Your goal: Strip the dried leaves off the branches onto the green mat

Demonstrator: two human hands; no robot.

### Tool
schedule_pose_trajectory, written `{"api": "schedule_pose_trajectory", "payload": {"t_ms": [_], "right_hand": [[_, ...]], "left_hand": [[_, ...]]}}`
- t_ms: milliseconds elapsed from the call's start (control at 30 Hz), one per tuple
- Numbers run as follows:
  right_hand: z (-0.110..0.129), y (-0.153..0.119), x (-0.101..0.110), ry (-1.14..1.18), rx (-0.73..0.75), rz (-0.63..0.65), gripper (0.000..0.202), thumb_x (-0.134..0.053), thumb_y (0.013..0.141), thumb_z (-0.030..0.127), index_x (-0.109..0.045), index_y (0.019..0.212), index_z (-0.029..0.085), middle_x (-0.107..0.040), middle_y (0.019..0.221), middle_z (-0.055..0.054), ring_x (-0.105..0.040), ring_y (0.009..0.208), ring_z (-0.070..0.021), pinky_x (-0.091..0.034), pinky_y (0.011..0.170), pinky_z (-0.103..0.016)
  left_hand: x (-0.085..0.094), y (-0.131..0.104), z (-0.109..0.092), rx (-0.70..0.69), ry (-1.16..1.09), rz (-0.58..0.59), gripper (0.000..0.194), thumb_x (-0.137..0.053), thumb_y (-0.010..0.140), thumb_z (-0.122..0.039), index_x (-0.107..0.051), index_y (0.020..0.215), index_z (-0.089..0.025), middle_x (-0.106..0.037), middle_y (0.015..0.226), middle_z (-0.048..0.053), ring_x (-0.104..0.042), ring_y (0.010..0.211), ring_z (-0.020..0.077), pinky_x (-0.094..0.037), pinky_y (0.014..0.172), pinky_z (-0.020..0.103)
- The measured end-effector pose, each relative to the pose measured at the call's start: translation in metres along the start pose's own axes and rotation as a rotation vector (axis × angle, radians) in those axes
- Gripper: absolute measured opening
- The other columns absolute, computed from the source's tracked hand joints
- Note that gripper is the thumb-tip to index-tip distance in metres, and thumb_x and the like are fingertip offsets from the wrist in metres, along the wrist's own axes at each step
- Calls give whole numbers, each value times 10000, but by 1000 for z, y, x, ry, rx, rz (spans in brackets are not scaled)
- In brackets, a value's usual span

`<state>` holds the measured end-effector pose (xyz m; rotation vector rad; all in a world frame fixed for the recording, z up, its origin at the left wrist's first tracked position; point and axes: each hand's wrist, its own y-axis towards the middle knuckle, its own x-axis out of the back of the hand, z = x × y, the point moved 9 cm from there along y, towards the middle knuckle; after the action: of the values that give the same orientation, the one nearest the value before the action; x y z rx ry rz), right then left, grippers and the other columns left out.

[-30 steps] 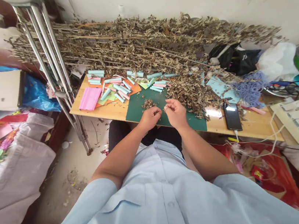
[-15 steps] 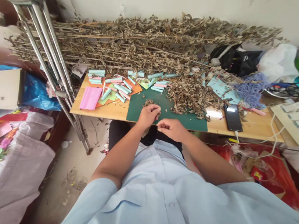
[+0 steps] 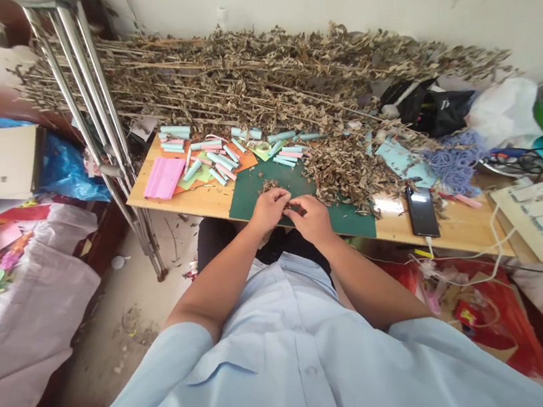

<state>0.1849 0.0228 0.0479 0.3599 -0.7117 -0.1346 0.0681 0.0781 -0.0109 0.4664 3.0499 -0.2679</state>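
Over the front edge of a dark green mat (image 3: 350, 223), my left hand (image 3: 271, 209) and my right hand (image 3: 311, 217) meet with curled fingers. Both are closed in a pinch at the fingertips; whatever lies between them is too small to make out. Just beyond my left hand sits a little clump of dry crumbled leaf (image 3: 269, 185). A heap of dried leaves (image 3: 343, 176) covers the mat's right part, past my right hand. Several pale blue and pink paper rolls (image 3: 222, 160) lie behind and left of the mat.
Long dried leafy stalks (image 3: 232, 67) fill the table's back along the wall. Metal crutches (image 3: 96, 107) lean at the left end, near folded pink paper (image 3: 164, 178). To the right are a phone (image 3: 422, 211) on a cable, purple yarn (image 3: 457, 160) and a power strip (image 3: 537, 223).
My right hand has moved up and forward to meet my left, its fingertips now at the left hand's fingertips. My left hand has stayed nearly in place.
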Motion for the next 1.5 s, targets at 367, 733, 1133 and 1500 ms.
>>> {"api": "schedule_pose_trajectory", "payload": {"t_ms": [367,733,1133,1500], "right_hand": [[-19,9,1,4,-72,-51,152,-624,909,307,-759,907,238,-735,874,-44,-659,775,-199,-523,775,-345],[-48,5,-4,173,-309,-94,233,-675,836,394,-741,958,207,-756,860,-46,-679,716,-200,-560,723,-346],[-39,12,-17,437,-272,69,257,-647,862,409,-770,998,229,-758,1019,-68,-709,726,-187,-636,722,-391],[-40,33,-51,487,-302,57,197,-702,796,391,-713,851,202,-719,753,-19,-671,639,-175,-599,662,-343]], "left_hand": [[-7,0,12,163,-304,93,200,-565,919,-178,-649,1070,-79,-707,814,82,-721,748,183,-603,593,273],[-7,-1,9,128,-234,82,226,-638,882,-111,-654,1104,-71,-732,961,106,-739,844,193,-626,636,269],[10,-4,0,38,-190,-76,233,-749,831,-254,-693,989,-92,-739,867,70,-737,759,163,-611,611,244],[43,-8,-11,-1,-130,-103,181,-722,831,-196,-704,970,-80,-729,805,61,-731,724,157,-611,655,264]]}}
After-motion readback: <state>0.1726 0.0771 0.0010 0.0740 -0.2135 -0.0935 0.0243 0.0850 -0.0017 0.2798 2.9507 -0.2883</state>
